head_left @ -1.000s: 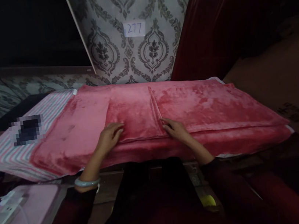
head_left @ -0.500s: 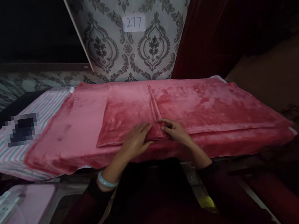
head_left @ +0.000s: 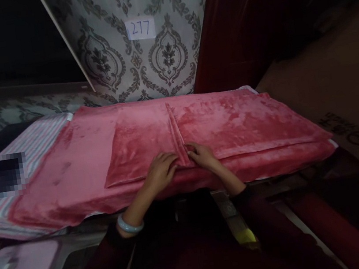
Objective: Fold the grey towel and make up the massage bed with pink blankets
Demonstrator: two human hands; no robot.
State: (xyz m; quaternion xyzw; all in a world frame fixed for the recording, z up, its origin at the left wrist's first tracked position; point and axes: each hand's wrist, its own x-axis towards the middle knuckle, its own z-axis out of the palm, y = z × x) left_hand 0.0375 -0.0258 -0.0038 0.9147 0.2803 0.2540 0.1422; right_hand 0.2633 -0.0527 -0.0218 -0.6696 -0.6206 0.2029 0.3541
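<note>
Two hands on one pink blanket (head_left: 238, 122): left hand (head_left: 161, 171) flat, open; right hand (head_left: 203, 156) curled at one ridge (head_left: 174, 128), grip unclear.

Two hands: the left hand (head_left: 160, 171) and the right hand (head_left: 202, 155), both at the near edge of the one red blanket (head_left: 247, 120). One striped sheet (head_left: 36, 139) past the blanket's left edge. One bracelet (head_left: 130, 225), on the left wrist. One paper label (head_left: 140, 28) on the wall. One cardboard box (head_left: 344, 98) beyond the blanket's right edge
</note>
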